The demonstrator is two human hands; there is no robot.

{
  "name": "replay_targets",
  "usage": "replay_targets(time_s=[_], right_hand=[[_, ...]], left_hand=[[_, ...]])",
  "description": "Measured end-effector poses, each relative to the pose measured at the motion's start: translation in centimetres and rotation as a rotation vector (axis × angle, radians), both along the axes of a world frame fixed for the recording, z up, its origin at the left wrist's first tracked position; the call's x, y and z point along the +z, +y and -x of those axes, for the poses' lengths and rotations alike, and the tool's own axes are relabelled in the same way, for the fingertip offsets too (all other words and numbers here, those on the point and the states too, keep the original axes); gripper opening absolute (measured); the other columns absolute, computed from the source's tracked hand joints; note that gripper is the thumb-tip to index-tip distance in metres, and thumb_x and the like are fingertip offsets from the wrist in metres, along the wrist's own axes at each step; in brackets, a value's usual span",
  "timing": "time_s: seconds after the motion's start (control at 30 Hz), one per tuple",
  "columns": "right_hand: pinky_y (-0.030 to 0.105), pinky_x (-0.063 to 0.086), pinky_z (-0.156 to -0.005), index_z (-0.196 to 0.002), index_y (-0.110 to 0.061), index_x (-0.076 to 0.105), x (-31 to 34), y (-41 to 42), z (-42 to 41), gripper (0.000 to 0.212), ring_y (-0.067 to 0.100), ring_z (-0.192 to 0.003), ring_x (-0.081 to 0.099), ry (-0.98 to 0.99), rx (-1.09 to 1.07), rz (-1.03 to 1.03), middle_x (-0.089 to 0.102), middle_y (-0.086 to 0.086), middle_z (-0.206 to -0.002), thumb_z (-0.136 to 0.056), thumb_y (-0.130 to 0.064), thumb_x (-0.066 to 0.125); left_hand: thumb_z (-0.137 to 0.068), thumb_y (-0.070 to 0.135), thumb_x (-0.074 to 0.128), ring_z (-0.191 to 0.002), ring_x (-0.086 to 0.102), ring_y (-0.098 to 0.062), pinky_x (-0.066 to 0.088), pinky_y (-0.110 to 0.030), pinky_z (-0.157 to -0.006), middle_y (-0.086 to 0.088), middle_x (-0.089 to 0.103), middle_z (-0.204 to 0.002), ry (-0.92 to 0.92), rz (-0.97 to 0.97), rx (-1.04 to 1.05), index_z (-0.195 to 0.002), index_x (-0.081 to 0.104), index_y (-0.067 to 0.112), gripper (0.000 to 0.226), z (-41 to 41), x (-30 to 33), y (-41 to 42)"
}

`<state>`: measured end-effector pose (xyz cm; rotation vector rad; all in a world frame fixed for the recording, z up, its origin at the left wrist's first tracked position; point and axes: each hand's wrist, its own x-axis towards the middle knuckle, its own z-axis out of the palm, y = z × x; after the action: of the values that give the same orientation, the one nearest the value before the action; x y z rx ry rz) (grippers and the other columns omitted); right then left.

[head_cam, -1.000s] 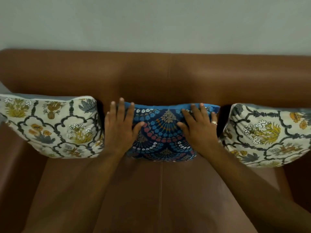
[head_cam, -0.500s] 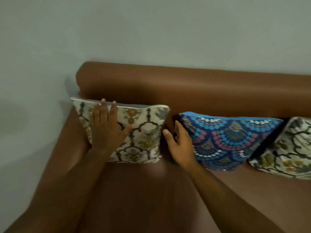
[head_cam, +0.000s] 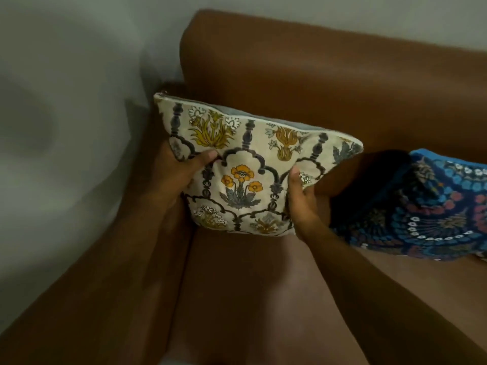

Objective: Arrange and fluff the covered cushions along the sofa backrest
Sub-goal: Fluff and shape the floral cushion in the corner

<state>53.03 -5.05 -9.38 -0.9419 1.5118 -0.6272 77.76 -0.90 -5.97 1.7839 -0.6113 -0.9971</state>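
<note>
A cream cushion with yellow and orange flowers (head_cam: pixel 250 169) stands at the left end of the brown leather sofa, against the backrest (head_cam: pixel 329 83). My left hand (head_cam: pixel 181 175) grips its left side, thumb across the front. On the cushion's right side my right hand (head_cam: pixel 303 201) holds it the same way, thumb on the fabric. The fingers of both hands are hidden behind the cushion. To its right a blue patterned cushion (head_cam: pixel 427 206) leans on the backrest, apart from my hands.
The sofa's left armrest (head_cam: pixel 105 259) runs beside the cream cushion, with a pale wall (head_cam: pixel 66 101) behind and to the left. The brown seat (head_cam: pixel 250 299) spreads out in front of the cushions.
My view has swung left and closer. Both hands went from the blue cushion to the cream one: the left lay flat on its front, and now both grip its sides.
</note>
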Motion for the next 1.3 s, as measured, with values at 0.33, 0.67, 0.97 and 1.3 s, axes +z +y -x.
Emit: replay_targets(time_s=[0.33,0.67,0.97,1.3], right_hand=[[0.040,0.018,-0.126,-0.160,-0.033,0.014,-1.0,-2.1,2.6,0.117,0.031,-0.150,0.034,0.167,0.048,0.105,0.036,0.001,-0.163,-0.067,-0.099,0.039],[0.022,0.052,-0.094,-0.128,-0.020,0.050,5.1,-3.7,-0.6,0.088,0.006,-0.108,0.066,0.233,-0.054,0.468,0.068,-0.009,-0.115,-0.072,-0.088,0.055],[0.039,0.040,-0.095,-0.132,-0.011,0.056,4.3,-4.6,1.0,0.085,0.030,-0.114,0.054,0.551,0.407,0.752,0.060,0.012,-0.119,-0.082,-0.079,0.042],[0.049,0.043,-0.084,-0.104,0.000,0.054,2.8,-6.3,-0.9,0.074,0.043,-0.104,0.057,0.647,0.355,0.678,0.062,0.021,-0.107,-0.097,-0.071,0.034]], left_hand=[[-0.060,0.093,0.057,-0.154,0.009,-0.046,-0.001,-0.056,-0.123,-0.025,0.019,-0.166,-1.330,0.057,-0.584,-0.159,0.022,0.015,0.130,2.2,5.4,-3.1],[-0.029,0.106,0.058,-0.090,0.071,-0.024,0.056,-0.039,-0.083,-0.002,0.075,-0.101,-1.027,-0.209,-0.575,-0.108,0.066,0.023,0.114,-1.6,6.5,-3.9],[-0.021,0.101,0.065,-0.110,0.068,-0.034,0.057,-0.051,-0.089,-0.013,0.070,-0.122,-0.734,-0.317,-0.379,-0.126,0.063,0.012,0.137,-6.1,4.1,0.9],[-0.039,0.090,0.064,-0.123,0.061,-0.034,0.051,-0.048,-0.102,-0.012,0.065,-0.137,-0.653,-0.285,-0.423,-0.141,0.057,0.019,0.125,-7.1,3.3,-1.9]])
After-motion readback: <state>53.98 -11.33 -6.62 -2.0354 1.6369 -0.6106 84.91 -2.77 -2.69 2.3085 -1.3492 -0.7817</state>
